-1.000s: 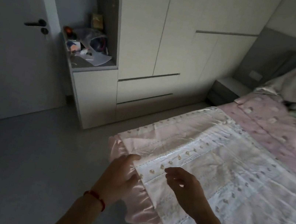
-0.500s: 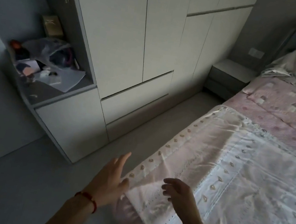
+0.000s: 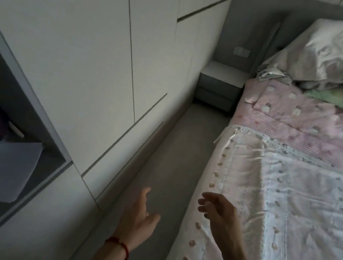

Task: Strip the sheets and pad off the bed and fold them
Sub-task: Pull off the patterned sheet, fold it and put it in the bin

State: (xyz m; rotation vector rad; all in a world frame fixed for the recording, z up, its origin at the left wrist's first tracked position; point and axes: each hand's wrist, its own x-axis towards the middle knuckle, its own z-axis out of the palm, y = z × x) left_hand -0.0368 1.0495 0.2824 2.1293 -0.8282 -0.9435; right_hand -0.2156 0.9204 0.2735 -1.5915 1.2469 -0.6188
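left hand (image 3: 137,221): open, fingers spread, holding nothing, hanging over the floor (image 3: 170,143) just off the bed's side edge

right hand (image 3: 217,213): loosely curled over the edge of the white pad (image 3: 287,215), nothing pinched as far as I can see. Can't tell if the fingertips actually touch the fabric

where the pad is: spread flat on the near part of the bed, beaded border running down the side edge, its far corner with little ties up toward the pillows

pink sheet (image 3: 301,125): under the pad, showing beyond it toward the headboard

step in hand: looks like going for a grip on the pad's side edge to peel it off

how I'd do it: pinch the border with both hands well apart, lift up and across so it doesn't drag the sheet along, and check those ties aren't knotted to anything first

pillows (image 3: 335,52): piled at the head, sitting on the sheet, so they'd need shifting before that comes off

room: dim, white wardrobe (image 3: 89,49) close on the left, narrow aisle, small nightstand (image 3: 221,81) at the far end, open shelf with papers lower left. Not much space, so fold on the bed
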